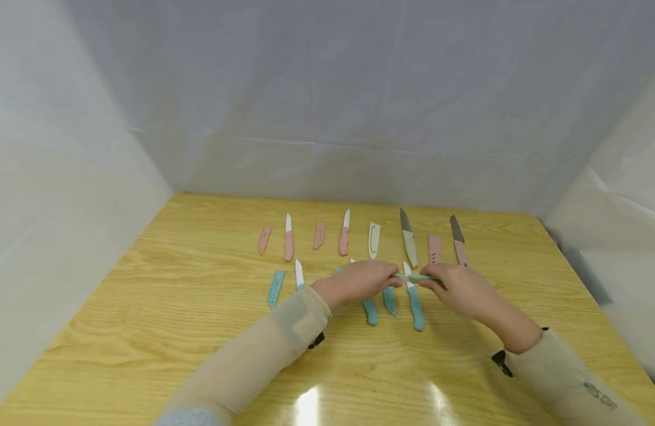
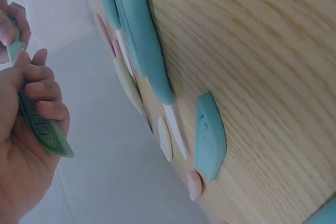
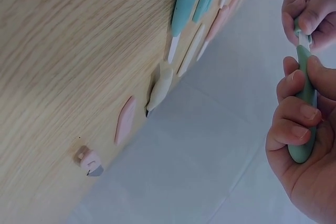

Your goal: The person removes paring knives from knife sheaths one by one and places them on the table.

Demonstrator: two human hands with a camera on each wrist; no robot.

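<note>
Above the table, my left hand (image 1: 361, 279) grips a green knife sheath (image 2: 44, 129), its raised lettering showing in the left wrist view. My right hand (image 1: 465, 290) holds the green handle (image 3: 303, 129) of a small knife, fingers curled round it. A short stretch of white blade (image 3: 303, 40) shows between the hands, with the rest hidden at the sheath end within the left fingers. Under the hands lie a blue-handled knife (image 1: 416, 307) and a blue sheath (image 1: 389, 302); another blue knife (image 1: 370, 312) is partly covered by the left hand.
Along the back lie pink-handled knives (image 1: 289, 242), pink sheaths (image 1: 264, 240), a cream sheath (image 1: 374, 239), a cream-handled knife (image 1: 409, 245) and a dark-bladed pink knife (image 1: 459, 245). Another blue sheath (image 1: 276, 289) lies left. Pale sheeting (image 1: 327, 106) surrounds the wooden table (image 1: 162, 307).
</note>
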